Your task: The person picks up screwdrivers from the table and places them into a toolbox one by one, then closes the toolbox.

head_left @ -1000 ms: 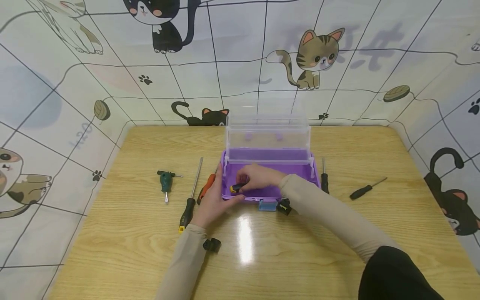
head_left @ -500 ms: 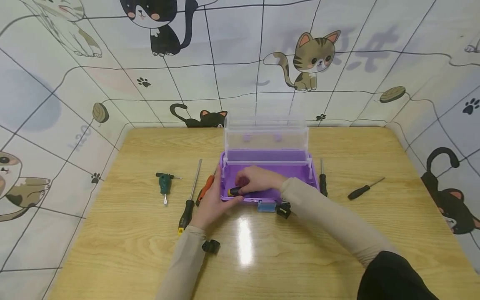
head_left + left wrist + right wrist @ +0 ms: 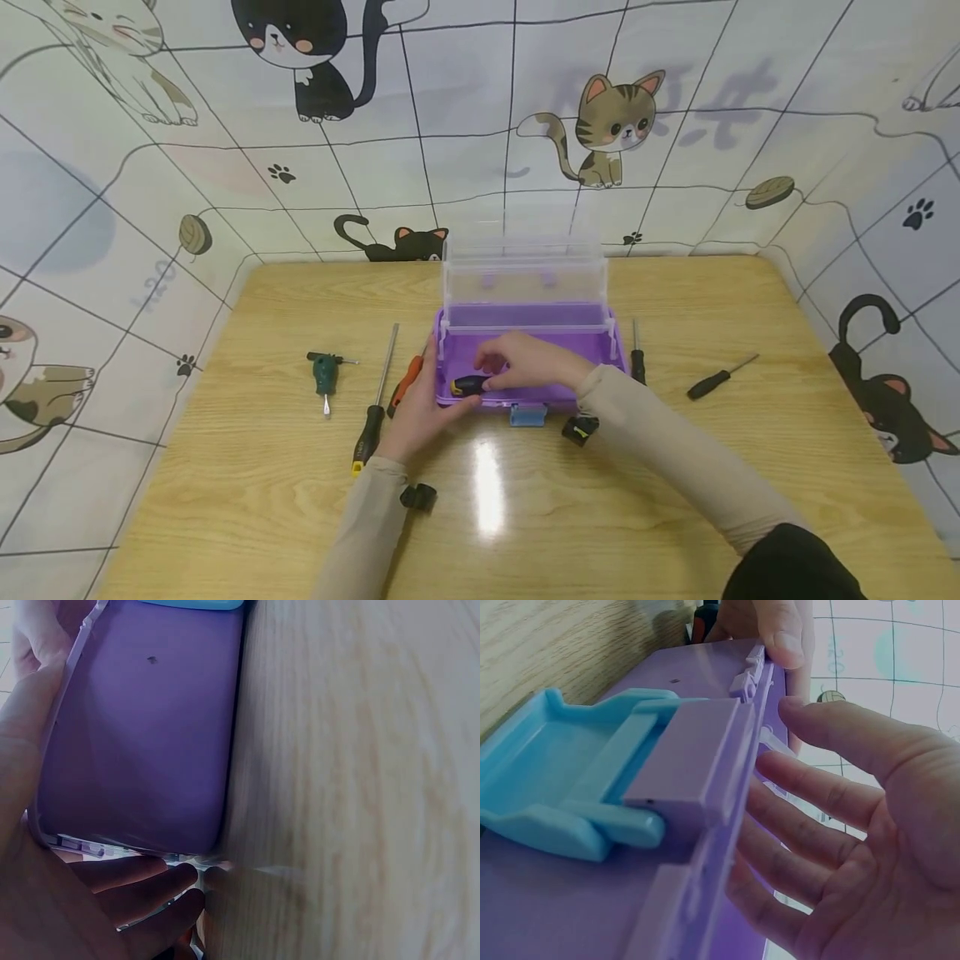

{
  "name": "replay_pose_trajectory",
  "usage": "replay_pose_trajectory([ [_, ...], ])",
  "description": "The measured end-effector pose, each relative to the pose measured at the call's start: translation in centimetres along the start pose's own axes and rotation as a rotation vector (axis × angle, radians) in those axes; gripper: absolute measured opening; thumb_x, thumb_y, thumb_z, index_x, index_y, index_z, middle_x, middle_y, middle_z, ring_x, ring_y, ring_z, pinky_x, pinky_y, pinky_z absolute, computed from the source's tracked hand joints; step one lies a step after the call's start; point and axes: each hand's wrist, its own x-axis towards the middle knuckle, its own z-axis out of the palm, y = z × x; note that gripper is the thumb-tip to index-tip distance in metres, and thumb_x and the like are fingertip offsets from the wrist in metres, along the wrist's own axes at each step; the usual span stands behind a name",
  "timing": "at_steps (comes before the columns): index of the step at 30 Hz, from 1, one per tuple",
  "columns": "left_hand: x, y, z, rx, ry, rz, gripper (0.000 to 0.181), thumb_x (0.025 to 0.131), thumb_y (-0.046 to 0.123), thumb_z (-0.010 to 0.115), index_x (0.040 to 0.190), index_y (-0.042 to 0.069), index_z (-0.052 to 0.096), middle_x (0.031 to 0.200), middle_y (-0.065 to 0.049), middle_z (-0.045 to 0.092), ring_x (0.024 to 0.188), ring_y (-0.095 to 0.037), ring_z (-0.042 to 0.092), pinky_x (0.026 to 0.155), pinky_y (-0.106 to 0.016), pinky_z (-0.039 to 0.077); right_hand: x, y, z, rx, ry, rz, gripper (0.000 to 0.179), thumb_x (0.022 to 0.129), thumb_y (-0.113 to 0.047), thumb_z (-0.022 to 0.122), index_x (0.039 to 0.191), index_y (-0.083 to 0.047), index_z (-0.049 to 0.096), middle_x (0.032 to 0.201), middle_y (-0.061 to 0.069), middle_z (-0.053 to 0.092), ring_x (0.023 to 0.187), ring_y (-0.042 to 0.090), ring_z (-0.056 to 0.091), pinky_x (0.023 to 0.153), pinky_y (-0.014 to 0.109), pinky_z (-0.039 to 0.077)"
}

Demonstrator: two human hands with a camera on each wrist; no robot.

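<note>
A purple toolbox (image 3: 525, 315) stands with its clear lid raised. My left hand (image 3: 420, 412) holds its front left corner, thumb over the front rim and fingers along the left side wall, as the left wrist view shows from below. Inside, at the left end, lies a short black-and-yellow screwdriver handle (image 3: 468, 385). My right hand (image 3: 525, 364) reaches over the front rim, its fingertips close beside that handle. In the right wrist view, the fingers of this hand (image 3: 870, 817) are loosely spread, with nothing seen between them. The rim hides the box's inside there.
Left of the box lie an orange-handled screwdriver (image 3: 406, 385), a long black-and-yellow screwdriver (image 3: 370, 433) and a green-handled driver (image 3: 326, 375). Two black screwdrivers lie to the right, one by the box (image 3: 637, 362), one farther out (image 3: 708, 384). A blue latch (image 3: 528, 416) hangs in front.
The right hand's fingers have loosened and drawn slightly right of the short screwdriver, which now shows more fully in the box. The left hand keeps its place on the corner. The head view has shifted slightly.
</note>
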Motion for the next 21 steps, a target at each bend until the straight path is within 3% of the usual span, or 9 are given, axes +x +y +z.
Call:
replay_pose_trajectory([
  [8,-0.03,-0.13,0.11,-0.014,0.003,-0.011,0.117,0.077,0.052,0.077,0.152,0.036,-0.012,0.148,-0.018,0.039,0.122,-0.033,0.051,0.100,-0.048,0.042,-0.65,-0.09,0.17,0.024,0.006,0.032,0.029,0.086,-0.012,0.071,0.111,0.002,0.065,0.099,0.012,0.069,0.089,0.015,0.063,0.084,0.033,0.052],
  [15,-0.07,-0.17,0.12,-0.007,0.002,-0.002,0.117,0.077,0.056,0.075,0.152,0.036,-0.013,0.148,-0.018,0.038,0.122,-0.033,0.051,0.098,-0.048,0.043,-0.70,-0.04,0.46,0.001,0.020,-0.004,0.028,0.085,-0.015,0.071,0.109,-0.001,0.066,0.092,0.000,0.068,0.086,0.012,0.063,0.081,0.032,0.052],
  [21,-0.06,-0.26,-0.16,-0.012,-0.004,0.001,0.116,0.078,0.055,0.074,0.153,0.034,-0.012,0.150,-0.017,0.035,0.123,-0.034,0.050,0.098,-0.049,0.043,-0.64,-0.52,0.54,0.003,0.032,-0.032,0.028,0.085,-0.013,0.070,0.109,0.000,0.066,0.095,0.007,0.070,0.086,0.012,0.064,0.080,0.028,0.051],
])
